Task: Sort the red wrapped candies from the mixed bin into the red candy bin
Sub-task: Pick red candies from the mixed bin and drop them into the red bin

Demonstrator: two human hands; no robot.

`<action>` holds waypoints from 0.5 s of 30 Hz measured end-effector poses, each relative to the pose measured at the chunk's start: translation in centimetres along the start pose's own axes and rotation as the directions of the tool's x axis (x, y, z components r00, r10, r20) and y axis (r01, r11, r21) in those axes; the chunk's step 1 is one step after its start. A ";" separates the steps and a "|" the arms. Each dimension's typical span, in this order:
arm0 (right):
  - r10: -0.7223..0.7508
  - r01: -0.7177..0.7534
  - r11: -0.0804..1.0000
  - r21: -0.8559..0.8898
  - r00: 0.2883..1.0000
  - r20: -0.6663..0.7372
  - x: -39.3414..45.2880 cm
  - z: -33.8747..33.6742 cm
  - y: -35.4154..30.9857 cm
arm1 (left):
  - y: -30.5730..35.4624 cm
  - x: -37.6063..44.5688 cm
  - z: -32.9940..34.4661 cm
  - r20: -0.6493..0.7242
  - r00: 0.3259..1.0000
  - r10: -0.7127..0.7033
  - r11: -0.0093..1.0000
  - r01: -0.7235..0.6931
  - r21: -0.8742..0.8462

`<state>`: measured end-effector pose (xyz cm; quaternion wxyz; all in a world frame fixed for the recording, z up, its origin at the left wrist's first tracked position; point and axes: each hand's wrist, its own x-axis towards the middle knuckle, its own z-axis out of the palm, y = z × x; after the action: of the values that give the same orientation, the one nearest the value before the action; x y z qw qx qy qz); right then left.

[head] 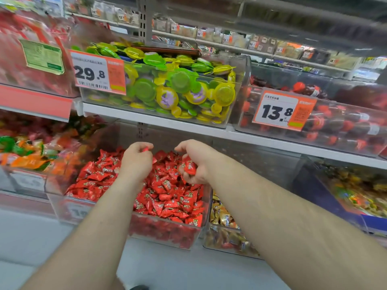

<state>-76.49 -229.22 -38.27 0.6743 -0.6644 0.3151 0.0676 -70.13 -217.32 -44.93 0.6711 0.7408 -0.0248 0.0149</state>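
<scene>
Red candies (189, 166) in right grip (195, 162), one pinched in left grip (137, 159), above red candy bin (167, 235).

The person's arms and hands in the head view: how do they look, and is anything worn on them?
Both forearms are bare right to the bottom of the picture; no sleeves show. The left hand and the right hand wear no gloves. No watch, bracelet or ring is visible on either wrist or on the fingers that show.
</scene>
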 end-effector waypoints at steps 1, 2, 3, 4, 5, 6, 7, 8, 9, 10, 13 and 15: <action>-0.031 0.031 0.999 0.012 1.000 -0.004 0.1 0.3 0.0 | -0.5 0.1 -0.1 -0.002 0.999 0.054 0.994 -0.053 0.097; -0.057 0.057 0.998 0.027 0.998 0.009 0.1 0.6 -0.1 | -0.8 0.3 -0.1 0.003 0.997 0.072 0.973 -0.071 0.218; -0.078 0.077 0.997 0.026 0.997 0.027 0.1 0.7 -0.1 | -0.9 0.3 -0.1 0.008 0.998 0.064 0.931 -0.063 0.361; -0.091 0.091 0.996 0.006 0.995 0.032 0.3 0.6 0.0 | -0.8 0.2 0.0 0.012 0.999 0.048 0.872 -0.048 0.487; -0.094 0.095 0.995 -0.029 0.995 0.028 0.3 0.5 0.0 | -0.6 -0.1 0.1 0.013 0.999 0.041 0.823 -0.041 0.567; -0.104 0.105 0.993 -0.061 0.994 0.022 0.2 0.2 0.0 | -0.4 -0.3 0.3 0.019 0.999 0.048 0.797 -0.050 0.602; -0.121 0.121 0.989 -0.080 0.993 0.010 0.0 -0.1 0.0 | -0.1 -0.6 0.4 0.026 0.997 0.075 0.785 -0.075 0.615; -0.144 0.143 0.986 -0.086 0.990 -0.003 -0.2 -0.5 0.1 | -0.1 -0.8 0.6 0.033 0.993 0.111 0.779 -0.108 0.617; -0.172 0.171 0.981 -0.092 0.985 -0.008 -0.2 -1.1 0.1 | -0.2 -1.0 0.8 0.048 0.988 0.147 0.774 -0.145 0.617; -0.203 0.201 0.975 -0.098 0.979 -0.002 -0.4 -1.7 0.2 | -0.1 -1.3 1.0 0.068 0.981 0.182 0.774 -0.185 0.606; -0.324 0.322 0.943 -0.088 0.946 -0.008 -1.4 -3.7 0.8 | 0.4 -2.5 2.3 0.144 0.947 0.285 0.774 -0.317 0.548; -0.393 0.391 0.919 -0.041 0.917 -0.069 -2.6 -6.1 1.6 | 0.9 -3.6 3.5 0.190 0.907 0.375 0.754 -0.418 0.507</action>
<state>-81.44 -233.86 -37.78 0.6531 -0.7249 0.1999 -0.0899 -73.83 -220.82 -44.57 0.4168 0.8760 -0.2018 0.1347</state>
